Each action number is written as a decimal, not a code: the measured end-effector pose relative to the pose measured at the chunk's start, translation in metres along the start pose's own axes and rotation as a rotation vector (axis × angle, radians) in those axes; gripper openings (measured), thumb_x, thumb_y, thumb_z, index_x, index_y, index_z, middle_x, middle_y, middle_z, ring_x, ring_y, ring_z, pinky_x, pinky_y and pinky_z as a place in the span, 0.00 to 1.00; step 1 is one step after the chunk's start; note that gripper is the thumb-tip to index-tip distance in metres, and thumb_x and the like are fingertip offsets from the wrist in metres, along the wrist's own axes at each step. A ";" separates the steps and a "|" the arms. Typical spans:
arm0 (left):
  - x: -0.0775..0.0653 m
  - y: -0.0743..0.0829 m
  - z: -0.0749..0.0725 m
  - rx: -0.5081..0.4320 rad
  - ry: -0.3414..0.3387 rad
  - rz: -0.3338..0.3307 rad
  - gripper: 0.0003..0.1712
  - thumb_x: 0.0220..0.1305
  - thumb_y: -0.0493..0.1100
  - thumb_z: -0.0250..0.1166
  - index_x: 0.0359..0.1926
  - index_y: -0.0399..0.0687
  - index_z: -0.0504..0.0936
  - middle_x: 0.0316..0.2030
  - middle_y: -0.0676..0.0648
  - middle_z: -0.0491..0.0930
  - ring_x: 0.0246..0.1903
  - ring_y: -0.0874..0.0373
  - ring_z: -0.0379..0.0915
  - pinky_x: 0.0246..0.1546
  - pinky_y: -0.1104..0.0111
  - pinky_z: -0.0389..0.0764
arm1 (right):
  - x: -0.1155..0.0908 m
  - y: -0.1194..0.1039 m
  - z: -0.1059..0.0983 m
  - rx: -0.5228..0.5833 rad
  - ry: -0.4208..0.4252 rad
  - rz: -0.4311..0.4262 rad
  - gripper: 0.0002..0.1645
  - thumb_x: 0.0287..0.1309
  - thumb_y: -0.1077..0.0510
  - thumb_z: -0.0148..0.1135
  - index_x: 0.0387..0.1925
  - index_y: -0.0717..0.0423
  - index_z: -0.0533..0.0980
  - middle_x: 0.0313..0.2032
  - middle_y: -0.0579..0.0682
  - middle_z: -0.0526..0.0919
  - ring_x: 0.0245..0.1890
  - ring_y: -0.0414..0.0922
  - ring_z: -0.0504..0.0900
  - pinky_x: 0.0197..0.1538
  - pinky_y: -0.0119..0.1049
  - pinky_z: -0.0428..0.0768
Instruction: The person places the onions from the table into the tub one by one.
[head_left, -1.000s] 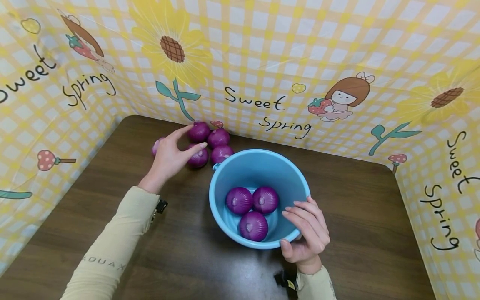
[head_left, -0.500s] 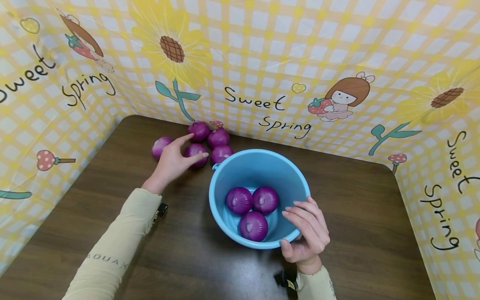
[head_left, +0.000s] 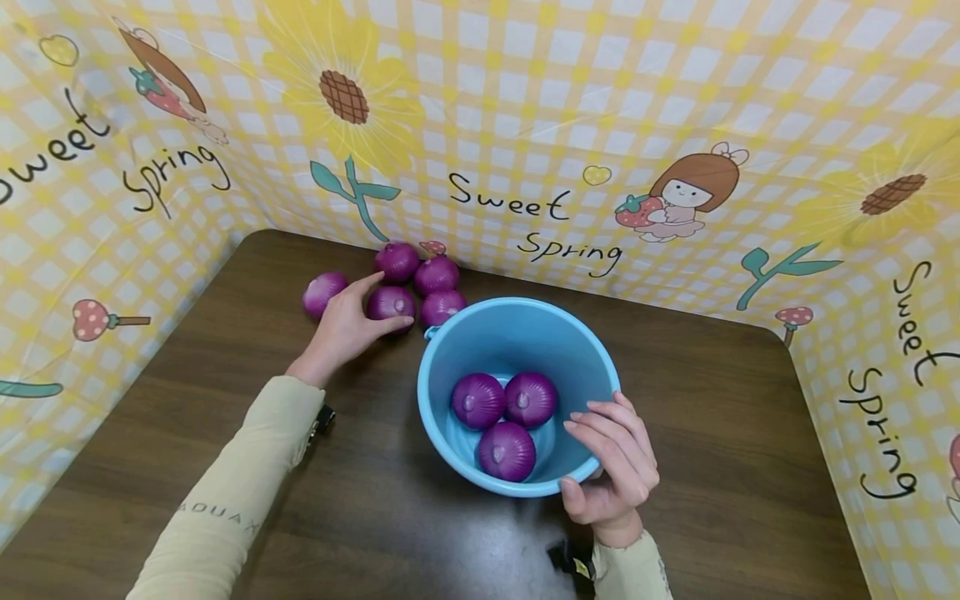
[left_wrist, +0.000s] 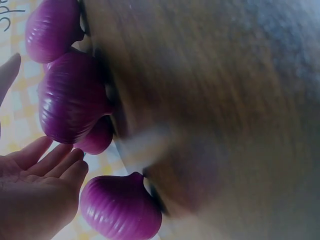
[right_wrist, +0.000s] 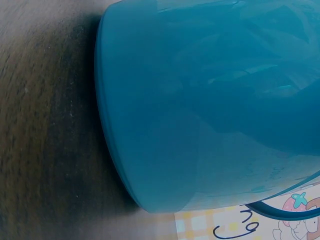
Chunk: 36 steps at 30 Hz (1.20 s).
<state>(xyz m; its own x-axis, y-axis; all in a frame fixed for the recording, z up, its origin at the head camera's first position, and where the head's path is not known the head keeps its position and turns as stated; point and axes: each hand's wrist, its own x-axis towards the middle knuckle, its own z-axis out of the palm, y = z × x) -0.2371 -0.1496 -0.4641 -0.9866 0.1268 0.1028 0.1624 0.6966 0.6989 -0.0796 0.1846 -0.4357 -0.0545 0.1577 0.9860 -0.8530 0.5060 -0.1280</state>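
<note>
Inside the blue bucket (head_left: 517, 308) lie 3 purple onions (head_left: 507, 452). My right hand (head_left: 618, 458) grips the bucket's near right rim, its fingers reaching over the edge. The bucket's outer wall (right_wrist: 200, 110) fills most of the right wrist view. Over to the left, my left hand (head_left: 347, 321) reaches around an onion (head_left: 392, 305), thumb on the near side and fingers on the far side. In the left wrist view its fingers are extended at that onion (left_wrist: 72, 97), and the thumb stands apart from it.
More onions (head_left: 437, 275) cluster behind the left hand's onion, against the patterned cloth backdrop (head_left: 510, 125). A single onion (head_left: 325, 294) lies left of the left hand. Brown wood tabletop (head_left: 720, 433) extends right of the bucket. The bucket's handle (right_wrist: 280, 212) hangs at its side.
My left hand has come down and slightly toward me, from above the onions to around the near one. The right hand and the bucket have stayed in place.
</note>
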 end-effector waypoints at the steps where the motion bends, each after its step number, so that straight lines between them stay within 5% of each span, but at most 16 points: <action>1: 0.000 -0.001 0.000 -0.001 -0.006 0.000 0.52 0.59 0.57 0.76 0.75 0.35 0.63 0.70 0.33 0.66 0.69 0.38 0.61 0.68 0.44 0.63 | 0.000 0.000 0.000 0.000 0.000 0.000 0.34 0.60 0.38 0.63 0.21 0.67 0.83 0.22 0.61 0.84 0.26 0.59 0.82 0.55 0.53 0.81; 36: 0.001 -0.011 0.006 0.006 -0.047 0.036 0.45 0.61 0.44 0.76 0.74 0.36 0.65 0.69 0.33 0.68 0.67 0.37 0.64 0.67 0.44 0.65 | 0.000 0.000 0.000 0.002 -0.004 -0.002 0.34 0.61 0.38 0.63 0.21 0.67 0.83 0.22 0.61 0.84 0.27 0.58 0.82 0.55 0.53 0.80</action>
<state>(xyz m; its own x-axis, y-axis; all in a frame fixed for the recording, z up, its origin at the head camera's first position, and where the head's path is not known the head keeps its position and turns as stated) -0.2397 -0.1529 -0.4760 -0.9781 0.1853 0.0944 0.1984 0.6948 0.6913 -0.0797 0.1848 -0.4355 -0.0550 0.1530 0.9867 -0.8541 0.5047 -0.1258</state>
